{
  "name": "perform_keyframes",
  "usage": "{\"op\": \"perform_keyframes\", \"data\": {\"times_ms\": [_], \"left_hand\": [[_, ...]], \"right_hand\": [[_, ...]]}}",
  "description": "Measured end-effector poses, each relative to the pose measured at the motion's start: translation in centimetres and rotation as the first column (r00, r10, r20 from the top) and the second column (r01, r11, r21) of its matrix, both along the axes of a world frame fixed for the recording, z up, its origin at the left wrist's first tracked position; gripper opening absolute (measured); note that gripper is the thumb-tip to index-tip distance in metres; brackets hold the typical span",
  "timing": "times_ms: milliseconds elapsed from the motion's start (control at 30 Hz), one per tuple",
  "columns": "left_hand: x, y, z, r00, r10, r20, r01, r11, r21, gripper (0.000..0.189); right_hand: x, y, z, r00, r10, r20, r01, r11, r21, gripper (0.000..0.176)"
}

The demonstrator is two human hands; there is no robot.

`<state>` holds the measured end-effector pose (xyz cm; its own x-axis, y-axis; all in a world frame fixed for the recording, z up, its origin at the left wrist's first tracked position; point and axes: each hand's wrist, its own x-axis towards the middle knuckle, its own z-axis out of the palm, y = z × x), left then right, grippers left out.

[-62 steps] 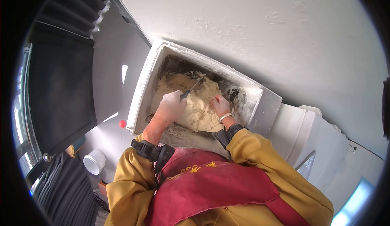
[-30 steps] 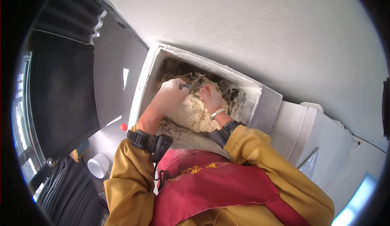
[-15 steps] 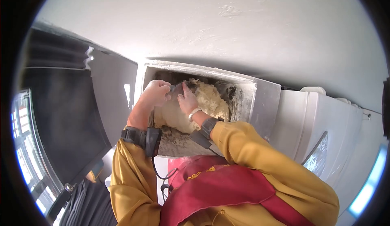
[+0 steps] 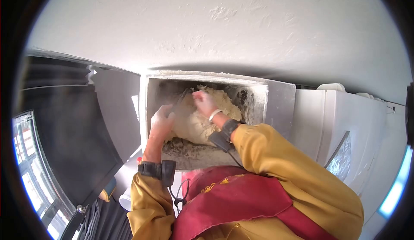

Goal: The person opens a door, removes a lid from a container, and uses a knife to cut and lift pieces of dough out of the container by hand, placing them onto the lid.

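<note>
A large pale mass of dough [image 4: 228,106] lies in a flour-dusted metal trough [image 4: 207,157], its top rough and torn. My left hand [image 4: 161,123] is over the trough's left side, its fingers closed around a thin dark grey strip [image 4: 181,98] whose kind I cannot make out. The strip slants up toward my right hand [image 4: 205,102], which hovers over the dough with its fingers curled. Whatever those fingers hold, if anything, is hidden. A whitish haze hangs around my left hand and blurs the dough beneath it.
A white wall [image 4: 224,33] runs behind the trough. White cabinet-like units [image 4: 345,119] stand to the right. A large dark panel [image 4: 64,128] and a window [image 4: 32,154] are at the left. Cables hang from the wrist straps, close to my red apron [image 4: 233,205].
My left hand has drawn back toward me, away from my right hand, and the grey strip now stretches between them. Right hand has shifted slightly right. Whitish haze has appeared over the trough.
</note>
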<state>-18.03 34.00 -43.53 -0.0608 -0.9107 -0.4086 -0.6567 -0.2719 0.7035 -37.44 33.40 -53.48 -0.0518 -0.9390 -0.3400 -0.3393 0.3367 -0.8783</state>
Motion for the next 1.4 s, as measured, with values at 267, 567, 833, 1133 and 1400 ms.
{"op": "perform_keyframes", "data": {"times_ms": [267, 567, 833, 1133, 1400], "left_hand": [[-3.2, 2.5, 4.2, 0.996, 0.033, -0.077, -0.029, 0.998, 0.050, 0.033], [-3.9, 2.6, -3.2, 0.987, 0.149, 0.055, -0.147, 0.989, -0.033, 0.033], [-4.2, 4.4, -0.1, 0.995, 0.092, -0.036, -0.095, 0.990, -0.105, 0.034], [-4.2, 4.1, -2.0, 0.997, 0.075, -0.023, -0.077, 0.991, -0.110, 0.036], [-3.9, 3.6, -2.3, 0.995, 0.092, 0.029, -0.090, 0.994, -0.063, 0.036]], "right_hand": [[-6.6, 3.2, 1.6, 0.984, -0.089, -0.154, 0.099, 0.994, 0.052, 0.015], [-7.9, 6.2, 2.9, 0.978, -0.045, -0.205, 0.081, 0.983, 0.167, 0.017], [-10.5, 7.1, -0.4, 0.978, -0.123, -0.166, 0.147, 0.979, 0.144, 0.015], [-10.7, 7.4, -0.5, 0.977, -0.141, -0.157, 0.163, 0.978, 0.132, 0.014], [-11.1, 7.5, -1.1, 0.972, -0.106, -0.209, 0.145, 0.972, 0.184, 0.017]]}}
